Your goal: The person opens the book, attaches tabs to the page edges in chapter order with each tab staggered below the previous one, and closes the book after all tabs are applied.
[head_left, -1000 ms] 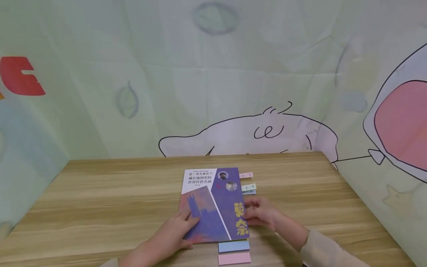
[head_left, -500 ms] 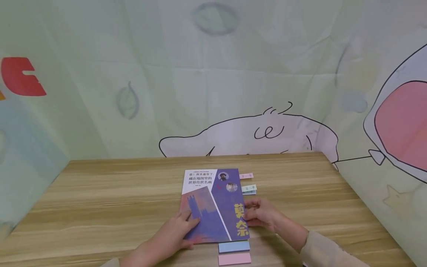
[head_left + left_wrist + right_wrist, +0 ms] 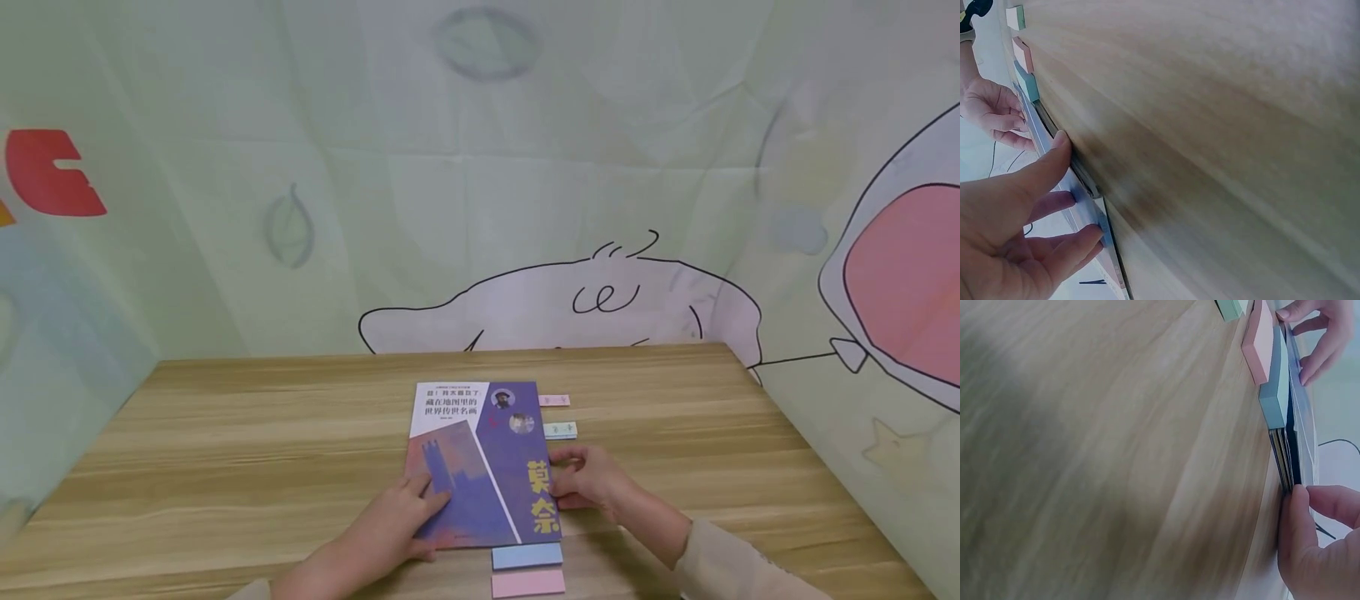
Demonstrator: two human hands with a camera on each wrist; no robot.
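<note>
A closed paperback book [image 3: 468, 496] with a purple, white and reddish cover lies on the wooden table. My left hand [image 3: 397, 518] rests at its lower left, fingertips on the cover and thumb by the near edge. At the right edge, my right hand [image 3: 592, 482] holds the book between thumb and index finger; the right wrist view shows the thumb [image 3: 1299, 509] at the page edges. A pink paper tab [image 3: 555, 401] and a pale green tab [image 3: 561, 431], both with handwriting, stick out from the right side.
In front of the book lie a blue sticky-note pad [image 3: 527, 556] and a pink pad [image 3: 527, 583]. A green pad [image 3: 1230, 309] appears beyond them in the wrist views. A cartoon-printed cloth [image 3: 450, 208] hangs behind the table [image 3: 262, 433].
The tabs at the book's right side have sunk and lie flatter, and the blue one under the green is nearly covered. Both hands have kept almost the same place.
</note>
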